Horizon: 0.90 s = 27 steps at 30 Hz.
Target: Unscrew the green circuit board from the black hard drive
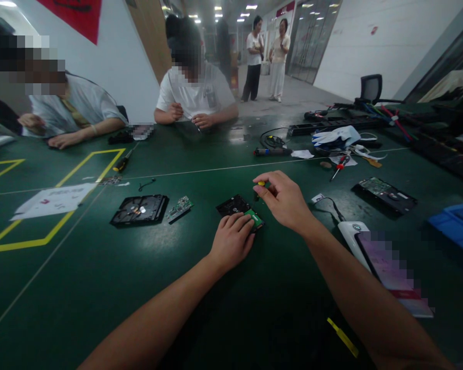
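Note:
A small black hard drive [231, 205] with a green circuit board [255, 218] lies on the green table [100, 288] in front of me. My left hand [231, 240] rests on its near edge, fingers pressed flat on it. My right hand [285, 199] is closed in a pinch round a yellow-topped screwdriver [259, 186], which stands upright over the drive's right side. Its tip is hidden behind the fingers.
An opened larger hard drive [139, 209] and a loose circuit board [180, 207] lie to the left. Paper sheets [54, 200] sit in a yellow-taped square. Another drive [386, 194], a phone [389, 267], a blue tray [457, 226] and tools lie right. Two people work across the table.

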### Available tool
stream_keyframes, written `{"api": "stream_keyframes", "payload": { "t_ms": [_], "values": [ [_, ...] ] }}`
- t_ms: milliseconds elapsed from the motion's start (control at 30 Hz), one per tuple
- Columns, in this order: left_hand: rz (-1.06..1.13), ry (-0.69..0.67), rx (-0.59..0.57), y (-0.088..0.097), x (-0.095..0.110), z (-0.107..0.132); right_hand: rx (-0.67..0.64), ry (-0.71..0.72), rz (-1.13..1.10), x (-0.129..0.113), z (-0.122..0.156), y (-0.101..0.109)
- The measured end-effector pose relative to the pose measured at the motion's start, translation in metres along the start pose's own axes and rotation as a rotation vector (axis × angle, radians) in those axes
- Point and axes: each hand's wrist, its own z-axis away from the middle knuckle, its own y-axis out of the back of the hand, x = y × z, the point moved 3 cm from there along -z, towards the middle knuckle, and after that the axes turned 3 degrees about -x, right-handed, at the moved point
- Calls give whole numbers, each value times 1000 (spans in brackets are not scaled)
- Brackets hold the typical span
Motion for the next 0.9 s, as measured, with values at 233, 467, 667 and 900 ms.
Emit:
{"api": "stream_keyframes", "payload": {
  "t_ms": [233,467,667,900],
  "values": [
    [-9,2,-14,0,0,0,23,-46,-49,4,1,-3],
    [-9,3,-15,0,0,0,-40,-89,-194,4,3,-6],
    [-8,2,-14,0,0,0,-24,-49,-102,1,1,-4],
    [-7,3,-12,-1,-1,0,-63,-61,-133,3,3,-6]
  ]
}}
